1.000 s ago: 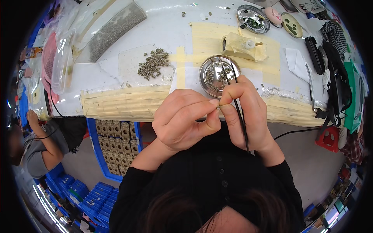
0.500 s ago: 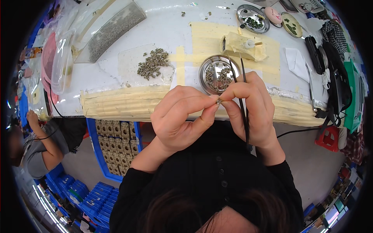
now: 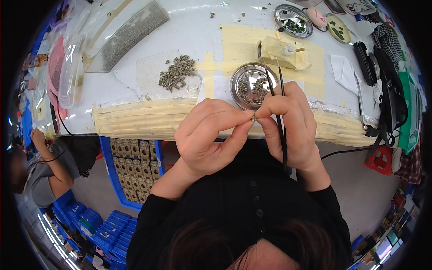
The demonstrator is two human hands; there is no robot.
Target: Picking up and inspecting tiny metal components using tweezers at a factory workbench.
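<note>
Between the fingertips of both hands sits a tiny metal part, just in front of a round steel dish. My left hand pinches it with thumb and forefinger. My right hand pinches it from the other side and also keeps dark tweezers in its grip, tips pointing away over the dish. Loose small metal parts lie in that dish. Left of it, a heap of similar parts rests on a clear sheet on the table.
A long clear bin of small parts stands at the far left. Beyond the dish are a tape-wrapped block and a plate with dark green pieces. Metal blocks fill a blue crate below the table edge. Another person sits at the left.
The tiny part has turned slightly between my fingertips. The tweezers have tilted a little in my right hand; both hands otherwise stay in place.
</note>
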